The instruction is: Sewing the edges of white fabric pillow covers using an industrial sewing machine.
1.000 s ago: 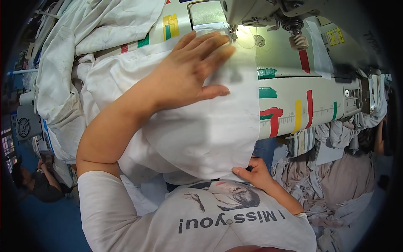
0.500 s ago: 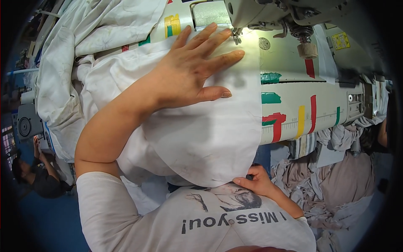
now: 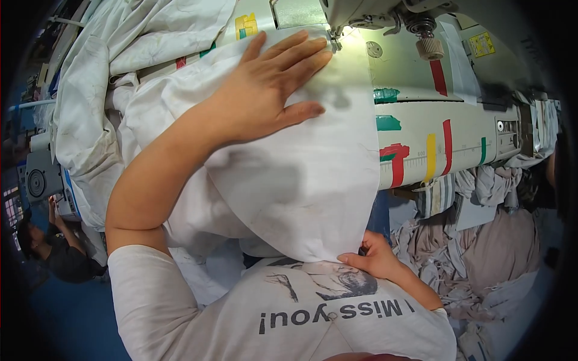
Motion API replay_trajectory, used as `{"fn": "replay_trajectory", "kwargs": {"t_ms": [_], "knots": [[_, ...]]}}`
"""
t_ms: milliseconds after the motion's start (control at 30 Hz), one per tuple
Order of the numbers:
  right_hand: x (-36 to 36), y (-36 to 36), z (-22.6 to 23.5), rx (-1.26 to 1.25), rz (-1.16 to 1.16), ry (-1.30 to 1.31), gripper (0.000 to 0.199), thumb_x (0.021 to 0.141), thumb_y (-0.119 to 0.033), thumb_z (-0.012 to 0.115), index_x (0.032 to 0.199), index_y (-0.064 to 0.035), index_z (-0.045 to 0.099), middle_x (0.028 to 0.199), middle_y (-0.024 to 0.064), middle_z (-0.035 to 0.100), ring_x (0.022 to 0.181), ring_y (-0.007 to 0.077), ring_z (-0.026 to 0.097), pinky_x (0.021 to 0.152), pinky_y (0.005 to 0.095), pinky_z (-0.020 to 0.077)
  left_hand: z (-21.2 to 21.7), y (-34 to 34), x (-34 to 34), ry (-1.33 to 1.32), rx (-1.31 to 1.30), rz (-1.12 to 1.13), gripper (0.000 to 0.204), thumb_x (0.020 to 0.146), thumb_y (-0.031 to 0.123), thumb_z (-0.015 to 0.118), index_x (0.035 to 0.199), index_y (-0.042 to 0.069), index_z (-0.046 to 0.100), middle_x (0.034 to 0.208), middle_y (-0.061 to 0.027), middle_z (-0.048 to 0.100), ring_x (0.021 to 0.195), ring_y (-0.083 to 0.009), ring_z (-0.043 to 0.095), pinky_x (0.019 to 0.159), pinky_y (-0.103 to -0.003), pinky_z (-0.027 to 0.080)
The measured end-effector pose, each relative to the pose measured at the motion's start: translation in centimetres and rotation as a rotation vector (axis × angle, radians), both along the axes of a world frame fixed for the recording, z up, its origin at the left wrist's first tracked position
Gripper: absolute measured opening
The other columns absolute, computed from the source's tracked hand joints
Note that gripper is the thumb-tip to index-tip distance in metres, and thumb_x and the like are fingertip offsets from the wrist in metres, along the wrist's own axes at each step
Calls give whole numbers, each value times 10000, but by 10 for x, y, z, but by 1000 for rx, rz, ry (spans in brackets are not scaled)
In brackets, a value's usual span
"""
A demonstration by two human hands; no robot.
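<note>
The white cloth point(image 3: 328, 174) lies over the bench's point(image 3: 472, 135) front edge and hangs down to my shirt point(image 3: 355, 331), its far end by the sewing machine's point(image 3: 376, 9) lit foot point(image 3: 335, 43); my left hand point(image 3: 274, 84) rests flat on it, fingers spread, tips just beside that foot; my right hand point(image 3: 374, 256) pinches its near corner between thumb and fingers; coloured tape point(image 3: 429, 157) marks the bench to the right; more white fabric point(image 3: 84, 120) is heaped at left; beige fabric point(image 3: 503, 253) is piled at lower right.
</note>
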State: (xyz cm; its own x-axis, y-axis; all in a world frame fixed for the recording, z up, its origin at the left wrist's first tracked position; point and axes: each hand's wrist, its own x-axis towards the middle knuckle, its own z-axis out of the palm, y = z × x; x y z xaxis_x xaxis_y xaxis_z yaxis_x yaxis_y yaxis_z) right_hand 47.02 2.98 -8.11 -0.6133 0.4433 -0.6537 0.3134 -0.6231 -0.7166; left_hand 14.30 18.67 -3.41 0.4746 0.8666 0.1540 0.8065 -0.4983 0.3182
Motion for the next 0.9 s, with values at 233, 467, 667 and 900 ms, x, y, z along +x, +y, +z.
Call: {"fn": "replay_trajectory", "kwargs": {"t_ms": [233,467,667,900], "knots": [[1,-2,-12,71,9,-69,265,798,-18,725,1050,13,648,980,44,686,901,88,594,834,252,469,6,0,-2,226,96,-45,725,836,545,576,1438,187,387,1515,-92,318,1418,-289,248,1104,-596,162],[3,1,-9,101,77,-105,246,788,-21,721,1025,13,661,964,54,698,894,104,610,825,265,473,7,-17,1,253,9,-92,805,802,616,567,1466,218,344,1547,-100,249,1441,-312,185,1136,-578,95],[14,46,36,461,6,-64,279,748,-36,734,1008,-6,636,927,81,681,884,184,644,812,288,484,14,-5,4,291,11,-52,801,807,621,548,1451,176,376,1546,-129,245,1434,-353,179,1132,-575,96],[-13,179,97,1163,-94,-54,146,809,-45,657,938,20,641,897,111,668,864,211,648,764,300,489,15,-8,-12,263,-35,-27,805,780,618,591,1425,165,423,1534,-133,271,1425,-347,208,1118,-591,88]]}}
